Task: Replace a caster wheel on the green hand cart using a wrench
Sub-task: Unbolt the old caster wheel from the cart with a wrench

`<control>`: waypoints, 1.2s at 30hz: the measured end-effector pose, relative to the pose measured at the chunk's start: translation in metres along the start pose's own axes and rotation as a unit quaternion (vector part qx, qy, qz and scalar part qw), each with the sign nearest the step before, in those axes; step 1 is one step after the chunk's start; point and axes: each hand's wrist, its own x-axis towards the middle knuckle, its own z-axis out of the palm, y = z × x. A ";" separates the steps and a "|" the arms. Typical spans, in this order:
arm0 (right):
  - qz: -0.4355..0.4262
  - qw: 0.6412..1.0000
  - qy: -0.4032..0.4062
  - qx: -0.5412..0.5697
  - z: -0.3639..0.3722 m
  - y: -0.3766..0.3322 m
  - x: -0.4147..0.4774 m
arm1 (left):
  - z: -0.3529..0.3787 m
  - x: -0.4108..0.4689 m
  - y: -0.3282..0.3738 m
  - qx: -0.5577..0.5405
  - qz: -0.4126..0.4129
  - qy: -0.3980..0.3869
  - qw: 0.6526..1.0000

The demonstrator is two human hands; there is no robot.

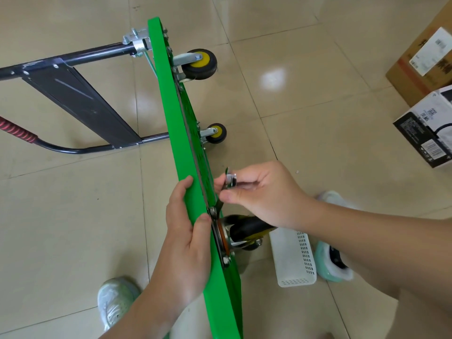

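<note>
The green hand cart (171, 113) stands on its edge on the tiled floor, its deck running from top centre to bottom right. My left hand (188, 238) grips the deck's near edge, thumb pressed by a bolt head. My right hand (259, 194) holds a metal wrench (228, 185), whose jaw end reaches down to a nut at the mounting plate of the nearest caster wheel (247, 228). This black wheel is partly hidden under my right hand. Two more black-and-yellow caster wheels (199, 63) (216, 133) stick out farther along the deck.
The cart's black folded handle (73, 99) with a red grip lies at left. A white plastic basket (293, 258) sits on the floor at right of the cart. Cardboard boxes (425, 69) stand at the far right. My shoes (115, 302) are beside the cart.
</note>
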 end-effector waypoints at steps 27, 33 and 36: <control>0.150 0.988 -0.009 -0.022 -0.003 0.005 0.099 | -0.001 0.003 -0.007 0.012 0.021 -0.008 1.000; 0.178 0.984 -0.003 0.000 -0.001 0.016 0.100 | -0.001 0.002 -0.007 0.018 0.018 -0.012 1.000; 0.230 0.972 0.008 0.040 -0.004 0.019 0.104 | 0.000 0.002 -0.006 0.014 0.016 -0.011 1.000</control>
